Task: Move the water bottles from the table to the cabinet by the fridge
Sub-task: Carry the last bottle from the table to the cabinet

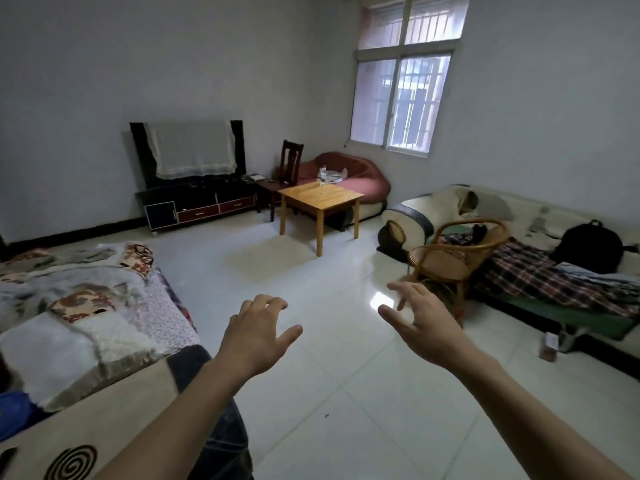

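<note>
1. Bare left hand [258, 332] at lower centre – fingers loosely spread, holding nothing
2. Bare right hand [420, 318] just right of it, equally relaxed and empty
3. Woven rattan armchair [453, 256] at centre right
4. Square light-wood table [320, 197] at mid-frame – one small clear plastic water bottle [322, 176] at its far edge

Water bottle [322, 174] on far table [320, 197] edge tiny, perhaps two; count unclear; TV [188, 152] cloth-covered.
</note>
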### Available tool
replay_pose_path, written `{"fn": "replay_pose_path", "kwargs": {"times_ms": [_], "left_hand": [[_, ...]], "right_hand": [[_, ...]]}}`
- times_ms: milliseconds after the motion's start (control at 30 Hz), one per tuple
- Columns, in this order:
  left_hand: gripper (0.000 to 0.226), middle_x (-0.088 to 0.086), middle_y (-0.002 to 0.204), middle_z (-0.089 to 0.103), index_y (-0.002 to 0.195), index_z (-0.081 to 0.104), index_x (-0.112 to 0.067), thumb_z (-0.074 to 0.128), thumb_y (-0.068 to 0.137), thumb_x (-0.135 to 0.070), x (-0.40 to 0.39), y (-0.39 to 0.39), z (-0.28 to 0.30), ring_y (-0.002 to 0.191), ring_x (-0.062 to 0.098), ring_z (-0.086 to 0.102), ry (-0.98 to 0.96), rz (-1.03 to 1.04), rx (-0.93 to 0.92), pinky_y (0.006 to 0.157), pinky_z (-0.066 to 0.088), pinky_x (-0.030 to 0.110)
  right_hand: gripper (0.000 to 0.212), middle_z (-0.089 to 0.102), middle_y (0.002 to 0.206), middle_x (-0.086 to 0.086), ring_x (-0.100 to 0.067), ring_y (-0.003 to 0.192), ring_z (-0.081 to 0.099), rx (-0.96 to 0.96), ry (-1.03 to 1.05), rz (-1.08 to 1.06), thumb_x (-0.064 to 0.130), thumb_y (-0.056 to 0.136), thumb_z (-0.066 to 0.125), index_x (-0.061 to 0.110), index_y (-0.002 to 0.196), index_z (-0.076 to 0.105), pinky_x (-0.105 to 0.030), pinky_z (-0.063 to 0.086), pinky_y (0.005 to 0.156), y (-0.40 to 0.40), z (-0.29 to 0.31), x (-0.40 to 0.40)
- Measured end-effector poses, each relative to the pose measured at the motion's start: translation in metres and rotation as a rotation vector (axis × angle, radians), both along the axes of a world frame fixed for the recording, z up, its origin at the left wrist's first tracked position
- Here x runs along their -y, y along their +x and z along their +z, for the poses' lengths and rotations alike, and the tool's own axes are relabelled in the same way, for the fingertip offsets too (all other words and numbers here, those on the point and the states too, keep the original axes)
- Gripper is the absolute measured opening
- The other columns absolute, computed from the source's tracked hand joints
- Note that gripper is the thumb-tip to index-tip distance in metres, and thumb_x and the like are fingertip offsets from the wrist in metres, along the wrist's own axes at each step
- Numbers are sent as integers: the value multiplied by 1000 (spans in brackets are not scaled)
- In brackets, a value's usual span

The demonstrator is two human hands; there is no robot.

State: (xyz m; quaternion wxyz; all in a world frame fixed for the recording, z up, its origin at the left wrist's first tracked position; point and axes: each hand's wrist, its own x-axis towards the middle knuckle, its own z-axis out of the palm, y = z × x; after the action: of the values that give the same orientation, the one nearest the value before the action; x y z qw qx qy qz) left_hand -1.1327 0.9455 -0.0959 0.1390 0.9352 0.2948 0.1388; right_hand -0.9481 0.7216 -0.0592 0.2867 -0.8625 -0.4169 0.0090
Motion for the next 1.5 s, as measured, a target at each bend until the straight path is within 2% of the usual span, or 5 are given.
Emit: {"fn": "replay_pose_path", "kwargs": {"times_ms": [633, 1033, 1300, 1400, 1500], "left_hand": [[57, -6, 143, 46, 139, 47, -27, 51, 92, -60, 30, 148, 11, 131, 17, 41, 32, -68, -17, 105, 41, 37], [56, -5, 142, 46, 138, 46, -27, 51, 92, -60, -104, 254, 15, 130, 18, 40, -60, -151, 110, 105, 41, 37], [55, -4, 139, 50, 134, 51, -26, 52, 91, -61, -213, 303, -6, 127, 19, 45, -150, -109, 88, 101, 44, 37], [55, -4, 139, 50, 133, 51, -27, 53, 91, -61, -243, 329, -15, 127, 19, 46, -160, -92, 79, 101, 44, 37], [54, -5, 138, 49, 135, 50, -26, 51, 92, -60, -266, 364, -18, 129, 19, 43, -88, -81, 56, 103, 43, 38]], "right_hand": [[61, 38, 152, 5, -17, 137, 37, -19, -6, -95, 60, 92, 50, 30, 144, 41, -49, 41, 109, 129, -5, 49], [61, 38, 151, 3, -18, 134, 39, 63, -94, -176, 55, 92, 53, 30, 145, 40, -37, 41, 108, 213, 27, -73], [61, 39, 150, 5, -13, 132, 39, 24, -165, -191, 58, 92, 50, 29, 145, 43, -34, 40, 107, 260, -5, -168], [62, 40, 149, 4, -14, 130, 42, 29, -153, -197, 59, 91, 50, 29, 145, 43, -28, 42, 100, 296, -8, -196], [64, 41, 148, 3, -15, 127, 45, 13, -100, -180, 62, 88, 49, 30, 143, 44, -18, 49, 79, 342, -8, -223]]}}
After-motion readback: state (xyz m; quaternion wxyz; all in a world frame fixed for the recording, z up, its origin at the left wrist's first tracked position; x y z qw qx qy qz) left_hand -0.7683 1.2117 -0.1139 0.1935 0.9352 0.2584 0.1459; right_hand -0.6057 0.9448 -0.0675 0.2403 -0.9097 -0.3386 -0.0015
